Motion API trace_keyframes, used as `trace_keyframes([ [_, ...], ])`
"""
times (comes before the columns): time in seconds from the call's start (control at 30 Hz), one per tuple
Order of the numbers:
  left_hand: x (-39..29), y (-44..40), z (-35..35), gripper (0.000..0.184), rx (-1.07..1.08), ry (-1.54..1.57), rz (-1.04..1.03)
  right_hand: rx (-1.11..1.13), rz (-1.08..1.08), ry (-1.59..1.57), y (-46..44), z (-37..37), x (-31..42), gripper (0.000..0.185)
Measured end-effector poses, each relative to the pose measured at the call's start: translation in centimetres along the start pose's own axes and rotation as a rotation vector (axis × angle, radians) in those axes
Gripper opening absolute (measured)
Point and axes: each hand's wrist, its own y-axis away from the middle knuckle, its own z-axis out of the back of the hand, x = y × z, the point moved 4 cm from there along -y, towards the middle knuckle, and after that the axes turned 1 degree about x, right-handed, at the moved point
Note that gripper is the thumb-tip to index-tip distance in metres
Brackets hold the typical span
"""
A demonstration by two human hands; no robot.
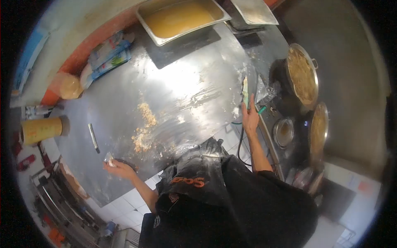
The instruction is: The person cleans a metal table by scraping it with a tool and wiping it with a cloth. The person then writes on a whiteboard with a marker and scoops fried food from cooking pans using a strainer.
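My left hand (119,168) is at the table's front left, with its fingers closed on a small whitish, partly clear piece (108,158) that looks like crumpled plastic. Beyond it a slim pale rod (93,136) with dark ends lies on the metal table (115,111). At the right edge of the tabletop, my right hand (250,119) has its fingers stretched along both sides of the pale green handle of a knife (245,91). The knife's whitish blade points away from me. Beige crumbs (144,128) and floury smears are scattered between my hands.
A steel pan of yellowish liquid (182,18) stands at the back. Blue packets (109,56) and a tan bag (66,85) line the left wall, near a yellow container (41,130). On the right are two large round pots (316,72) and a small glass bowl (283,132).
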Motion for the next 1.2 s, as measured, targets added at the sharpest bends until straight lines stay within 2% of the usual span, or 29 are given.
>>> trace_keyframes([
  [0.03,0.3,0.0,-0.1,0.054,0.003,-0.035,-0.018,-0.040,0.012,0.072,0.2,0.9,-1.4,0.061],
  [0.13,1.0,0.0,-0.2,0.054,0.015,-0.105,-0.048,0.199,-0.041,0.279,2.7,1.6,-5.3,0.065],
  [0.27,0.7,-0.4,0.0,0.054,0.050,-0.024,-0.009,0.345,0.200,0.204,7.8,1.0,-4.5,0.061],
  [0.33,1.1,-0.4,0.5,0.053,0.074,0.021,0.030,0.181,0.021,-0.007,8.3,1.6,-5.1,0.060],
  [0.4,0.8,-0.7,0.6,0.053,0.093,0.055,0.075,0.082,-0.154,-0.086,8.9,2.3,-5.9,0.060],
  [0.5,-2.3,-0.4,1.2,0.053,0.103,0.041,0.029,0.321,0.133,0.114,12.1,1.1,-5.0,0.059],
  [0.6,-4.3,-1.1,1.1,0.053,0.142,-0.012,-0.098,0.294,0.188,0.022,12.6,1.4,-4.3,0.059],
  [0.63,-5.0,-1.2,1.0,0.053,0.154,-0.006,-0.108,0.235,-0.026,0.064,11.9,2.0,-4.5,0.060],
  [0.73,-7.9,-1.8,0.3,0.053,0.153,0.039,-0.161,0.447,0.007,0.182,11.4,1.4,-2.8,0.062],
  [0.77,-8.7,-1.7,0.1,0.052,0.147,0.066,-0.192,0.448,0.306,0.061,12.1,1.0,-2.1,0.060],
  [0.87,-11.1,-0.5,0.2,0.051,0.151,0.118,-0.211,0.327,0.196,0.085,8.8,1.1,-3.1,0.059],
  [1.0,-12.1,1.5,0.6,0.051,0.181,0.144,-0.121,0.048,-0.209,0.037,1.0,2.2,-6.4,0.059],
  [1.1,-12.2,3.0,0.9,0.050,0.201,0.159,-0.089,0.317,0.214,0.283,2.2,0.0,-2.3,0.059],
  [1.2,-12.2,3.8,1.6,0.051,0.183,0.166,-0.016,0.370,0.504,0.114,2.9,-1.3,-0.8,0.057],
])
